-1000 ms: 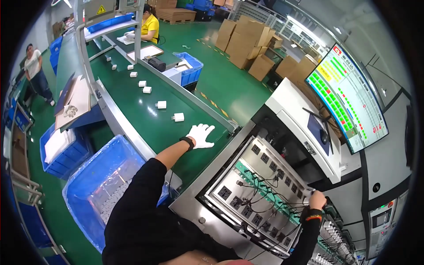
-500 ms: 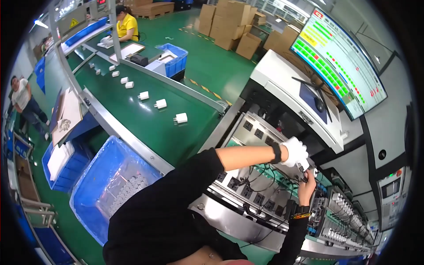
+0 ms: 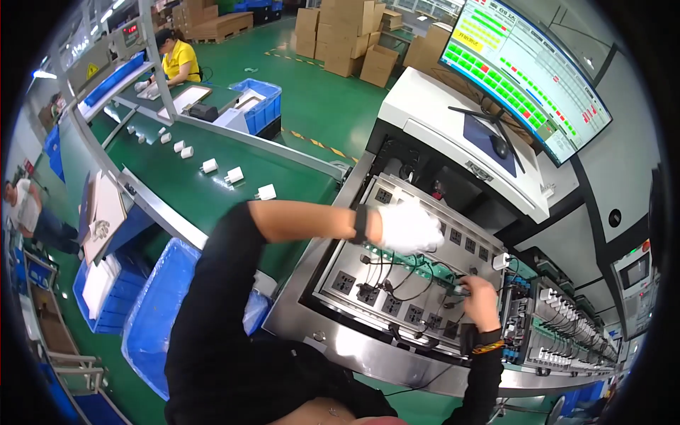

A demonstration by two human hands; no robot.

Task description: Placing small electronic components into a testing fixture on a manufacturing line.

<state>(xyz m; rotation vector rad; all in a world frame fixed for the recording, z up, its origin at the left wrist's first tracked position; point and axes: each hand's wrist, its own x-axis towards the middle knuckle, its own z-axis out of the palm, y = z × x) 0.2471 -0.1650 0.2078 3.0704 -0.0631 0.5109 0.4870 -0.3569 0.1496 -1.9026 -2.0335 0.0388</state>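
Note:
My left hand (image 3: pixel 407 227), in a white glove, is over the middle of a metal socket panel (image 3: pixel 397 281). Motion smears its fingers, and I cannot make out whether anything is in them. My right hand (image 3: pixel 483 303) is bare, near the panel's right end, its fingers pinched on a small dark cable plug (image 3: pixel 462 290). Between the hands, several black cables (image 3: pixel 404 287) lie tangled over the panel and its green strip. Beyond my right hand, a white charger (image 3: pixel 501 261) sits at the panel's far right corner.
White chargers (image 3: pixel 234 175) lie in a row on a green conveyor (image 3: pixel 212 191) at left. A blue lined bin (image 3: pixel 152 319) stands below it. A monitor (image 3: pixel 524 78) and white cabinet (image 3: pixel 418 113) rise behind the panel. A co-worker in yellow (image 3: pixel 180 60) sits far left.
My left hand has moved left, away from my right hand, across the panel. My right hand has come slightly nearer and left, still pinching the plug. The whole view has shifted.

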